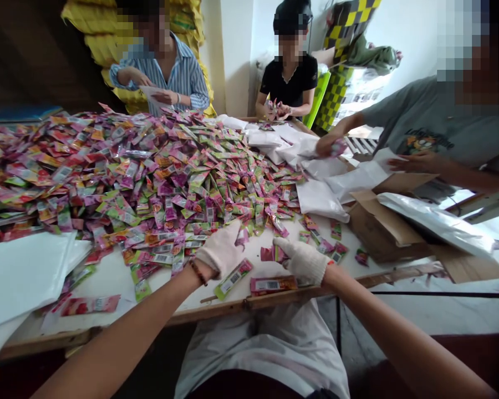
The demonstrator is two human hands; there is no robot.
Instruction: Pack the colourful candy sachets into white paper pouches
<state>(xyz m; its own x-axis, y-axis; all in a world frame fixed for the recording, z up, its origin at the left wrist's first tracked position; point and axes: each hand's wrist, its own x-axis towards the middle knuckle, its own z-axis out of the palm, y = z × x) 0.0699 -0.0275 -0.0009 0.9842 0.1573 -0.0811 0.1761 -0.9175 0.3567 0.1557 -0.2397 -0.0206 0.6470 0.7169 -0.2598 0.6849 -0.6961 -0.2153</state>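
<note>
My left hand (220, 250), in a white knit glove, is at the near edge of the heap with its fingers closed about a small purple packet (242, 237). My right hand (304, 262), gloved the same way, grips pink snack packets (270, 254) between thumb and fingers. Just below the hands, a green-and-pink packet (234, 279) lies slanted on the white table. A red-orange packet (273, 285) rests along the table's wooden edge. Beyond both hands spreads a large heap of colourful snack packets (149, 177).
White plastic bags (23, 274) lie at the left. More white bags (321, 199) and an open cardboard box (385, 227) are on the right. Across the table are two people (166, 72) (289, 77); a third person (424, 122) reaches in from the right.
</note>
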